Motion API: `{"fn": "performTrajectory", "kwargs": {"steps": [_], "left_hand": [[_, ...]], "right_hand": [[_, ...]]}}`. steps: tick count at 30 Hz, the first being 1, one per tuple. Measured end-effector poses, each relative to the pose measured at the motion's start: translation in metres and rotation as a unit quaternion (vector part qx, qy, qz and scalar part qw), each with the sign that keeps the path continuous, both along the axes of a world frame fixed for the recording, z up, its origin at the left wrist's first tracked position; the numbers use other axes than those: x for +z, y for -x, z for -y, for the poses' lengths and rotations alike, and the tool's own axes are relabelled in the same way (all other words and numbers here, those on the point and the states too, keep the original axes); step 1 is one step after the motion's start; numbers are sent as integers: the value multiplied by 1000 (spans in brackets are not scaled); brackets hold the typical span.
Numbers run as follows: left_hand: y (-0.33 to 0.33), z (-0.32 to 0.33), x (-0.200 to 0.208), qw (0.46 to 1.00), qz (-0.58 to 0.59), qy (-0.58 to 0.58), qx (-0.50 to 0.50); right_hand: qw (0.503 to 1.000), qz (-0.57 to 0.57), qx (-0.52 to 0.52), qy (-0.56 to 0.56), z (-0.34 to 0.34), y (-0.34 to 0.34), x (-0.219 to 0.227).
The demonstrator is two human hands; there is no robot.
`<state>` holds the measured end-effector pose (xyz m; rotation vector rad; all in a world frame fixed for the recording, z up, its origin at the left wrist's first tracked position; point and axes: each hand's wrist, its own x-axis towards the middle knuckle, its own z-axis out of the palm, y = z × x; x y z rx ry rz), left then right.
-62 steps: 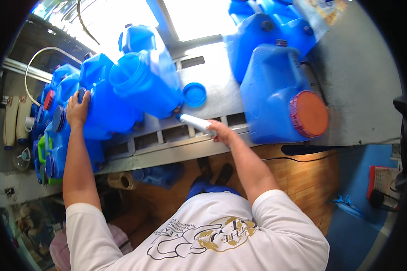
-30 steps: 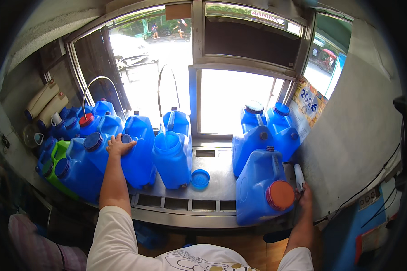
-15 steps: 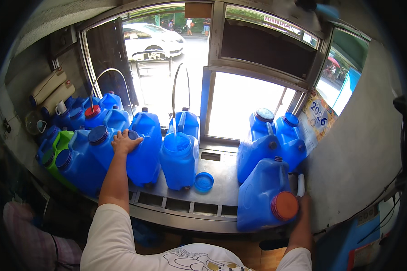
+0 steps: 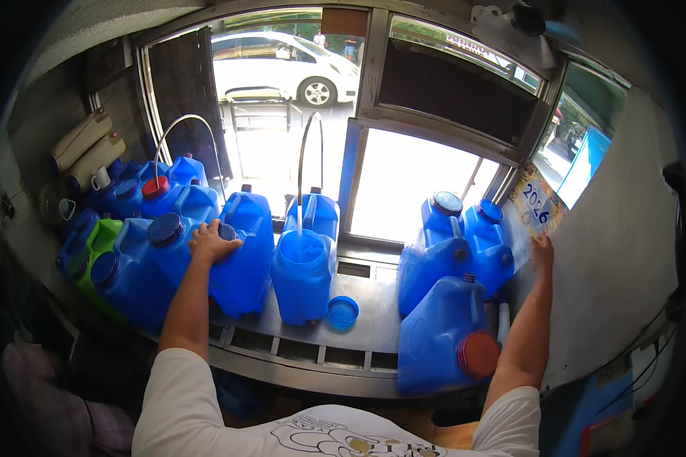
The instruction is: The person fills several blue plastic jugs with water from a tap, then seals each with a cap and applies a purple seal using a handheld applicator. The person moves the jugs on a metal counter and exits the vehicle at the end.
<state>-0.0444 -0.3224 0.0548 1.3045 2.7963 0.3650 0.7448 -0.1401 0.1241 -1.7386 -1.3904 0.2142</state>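
Left arm reaches forward from the lower edge, forearm angled up. The left hand point(image 4: 208, 244) lies palm down at the dark cap point(image 4: 226, 231) of a blue jug point(image 4: 242, 278), thumb and fingers parted around it; whether it grips cannot be told. Right arm is raised along the right side. The right hand point(image 4: 540, 247) is near the calendar's point(image 4: 532, 199) lower edge, fingers close together; contact or anything held cannot be confirmed. An open jug point(image 4: 301, 289) stands right of the capped one on the tabletop point(image 4: 377, 301), beside a loose lid point(image 4: 343, 312).
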Motion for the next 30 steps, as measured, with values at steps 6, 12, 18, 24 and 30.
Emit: {"fn": "performTrajectory", "kwargs": {"steps": [6,12,18,24,30], "left_hand": [[3,3,3,1000,10,6,-13],[4,-7,14,998,13,56,-40],[16,-20,18,996,24,49,-69],[8,-20,5,998,-6,-25,-50],[10,-21,0,998,-15,-50,-38]], "right_hand": [[985,133,-1,111,25,115,-131],[965,143,10,221,27,115,-119],[971,136,-27,197,31,134,-124],[958,155,-31,238,37,136,-111],[965,154,-32,208,35,125,-120]]}}
